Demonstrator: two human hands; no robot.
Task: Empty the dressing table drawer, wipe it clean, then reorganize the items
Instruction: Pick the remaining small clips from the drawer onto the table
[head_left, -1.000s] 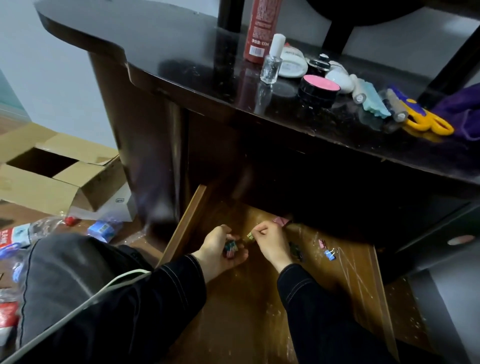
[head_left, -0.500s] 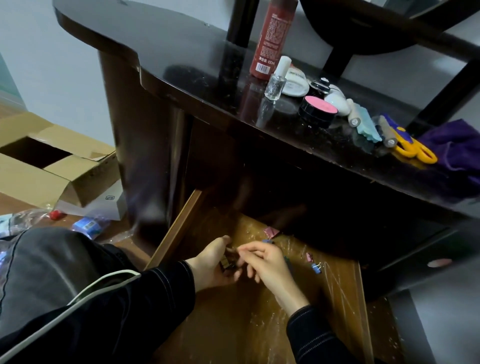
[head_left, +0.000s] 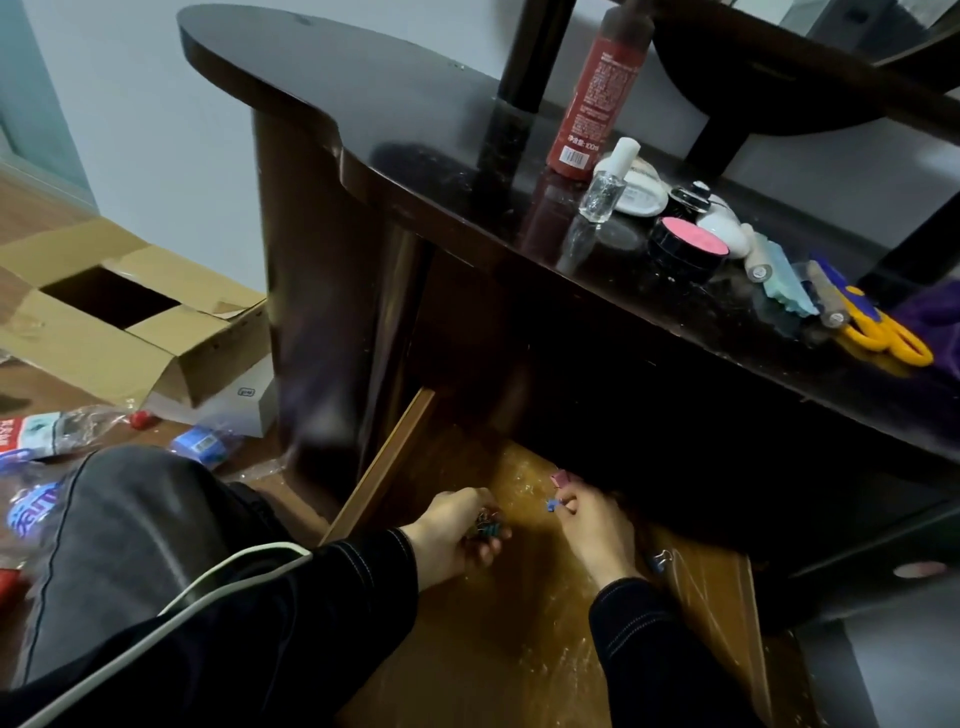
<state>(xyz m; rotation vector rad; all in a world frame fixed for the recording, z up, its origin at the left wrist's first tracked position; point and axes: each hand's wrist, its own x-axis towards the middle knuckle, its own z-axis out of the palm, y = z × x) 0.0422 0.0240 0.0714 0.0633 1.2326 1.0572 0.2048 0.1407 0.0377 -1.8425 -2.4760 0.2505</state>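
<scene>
Fingertips of the right hand pinch a small blue binder clip; the left hand curls round a bunch of coloured binder clips; both sit inside the open brown wooden drawer, its bare floor nearer the person; the tall red bottle reads "100ml".

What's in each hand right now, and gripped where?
The left hand cups a bunch of small binder clips in its curled fingers. The right hand pinches one blue clip at its fingertips; which part cannot be told.
</scene>
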